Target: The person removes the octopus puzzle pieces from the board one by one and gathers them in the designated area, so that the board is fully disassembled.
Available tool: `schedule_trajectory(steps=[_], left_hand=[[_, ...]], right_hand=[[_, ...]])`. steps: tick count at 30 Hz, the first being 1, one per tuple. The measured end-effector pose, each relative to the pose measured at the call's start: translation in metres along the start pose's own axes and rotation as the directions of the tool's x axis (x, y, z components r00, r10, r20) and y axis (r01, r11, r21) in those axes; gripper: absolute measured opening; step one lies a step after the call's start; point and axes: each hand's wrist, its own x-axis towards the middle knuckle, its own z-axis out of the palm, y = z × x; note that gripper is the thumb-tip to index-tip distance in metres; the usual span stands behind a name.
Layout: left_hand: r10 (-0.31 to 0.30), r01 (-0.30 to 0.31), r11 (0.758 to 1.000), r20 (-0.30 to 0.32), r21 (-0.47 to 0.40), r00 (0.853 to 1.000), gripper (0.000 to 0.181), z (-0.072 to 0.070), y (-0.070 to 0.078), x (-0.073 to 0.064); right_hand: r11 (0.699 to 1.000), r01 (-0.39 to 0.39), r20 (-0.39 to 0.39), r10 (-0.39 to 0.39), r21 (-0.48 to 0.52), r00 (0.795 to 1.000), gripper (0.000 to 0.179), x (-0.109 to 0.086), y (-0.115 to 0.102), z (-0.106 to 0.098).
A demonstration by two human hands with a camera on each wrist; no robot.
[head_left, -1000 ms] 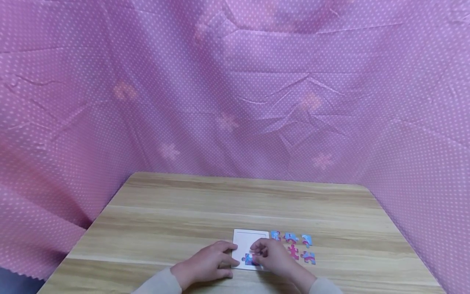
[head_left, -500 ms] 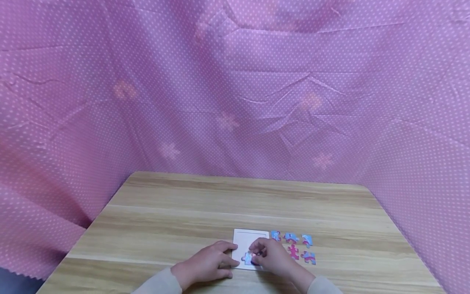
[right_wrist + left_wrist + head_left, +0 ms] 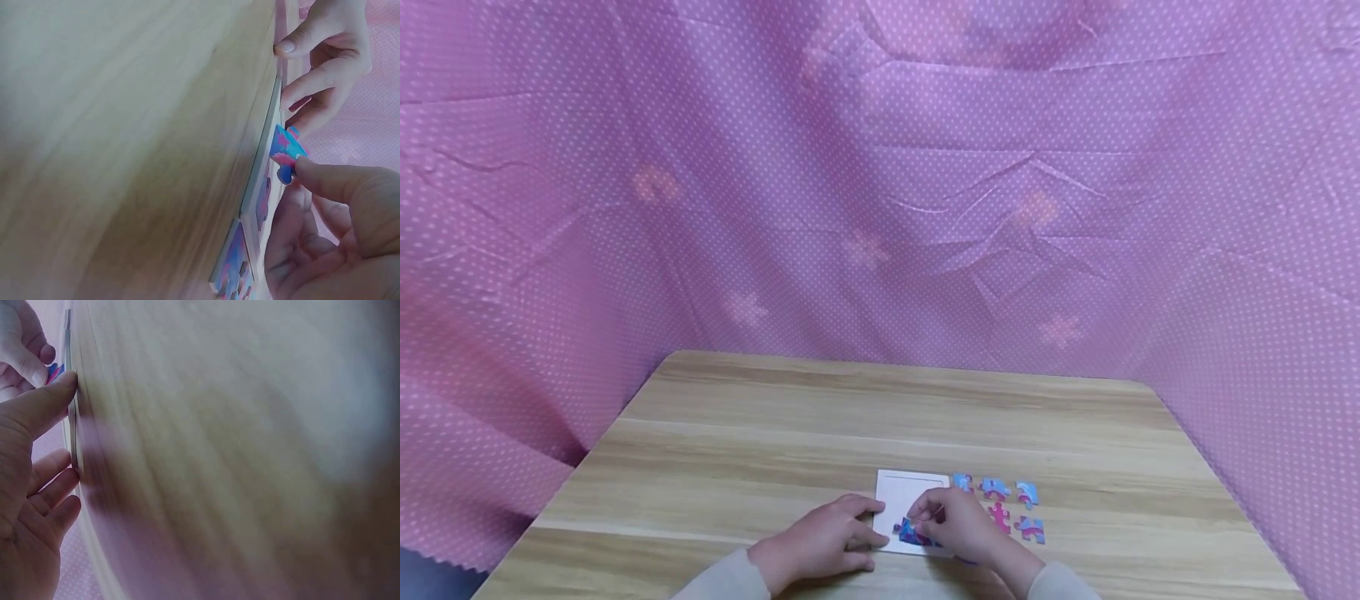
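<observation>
In the head view a white puzzle board (image 3: 891,492) lies near the table's front. My right hand (image 3: 958,523) pinches a blue and pink jigsaw piece (image 3: 910,531) between thumb and fingers. In the right wrist view this jigsaw piece (image 3: 287,149) is tilted over the board (image 3: 257,181). Another piece (image 3: 264,203) lies on the board close by, partly hidden. My left hand (image 3: 827,535) rests at the board's left edge, thumb and fingertips touching it. The left wrist view shows that hand (image 3: 28,469) with its fingers loosely bent along the edge.
Several loose jigsaw pieces lie right of the board, among them a pink piece (image 3: 1000,517), a corner-like blue piece (image 3: 1027,493) and a blue and pink piece (image 3: 1031,529). The wooden table (image 3: 775,417) is surrounded by a pink dotted curtain (image 3: 865,208).
The jigsaw piece in my right hand has changed its tilt: it looked pale with glare half a second ago and looks dark blue now. My left hand has stayed in place.
</observation>
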Motion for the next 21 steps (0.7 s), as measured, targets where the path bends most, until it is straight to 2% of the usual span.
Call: schedule_trajectory(steps=[4, 9, 15, 21], left_hand=[[0.011, -0.011, 1.0, -0.005, 0.01, 1.0, 0.03, 0.0, 0.0, 0.0], [0.009, -0.009, 1.0, 0.005, 0.006, 1.0, 0.03, 0.0, -0.001, 0.001], [-0.019, 0.02, 1.0, 0.032, -0.024, 0.999, 0.03, 0.0, -0.001, 0.002], [-0.034, 0.036, 0.999, 0.033, -0.038, 0.999, 0.03, -0.003, 0.0, 0.001]], right_hand=[[1.0, 0.001, 0.015, -0.001, 0.021, 1.0, 0.007, 0.0, 0.003, -0.003], [0.997, 0.021, 0.014, -0.022, 0.08, 1.0, 0.009, 0.0, 0.011, -0.016], [0.992, -0.001, 0.015, -0.001, 0.123, 1.0, 0.009, -0.01, 0.016, -0.038], [0.991, -0.016, 0.038, 0.011, 0.135, 0.999, 0.009, -0.022, 0.024, -0.055]])
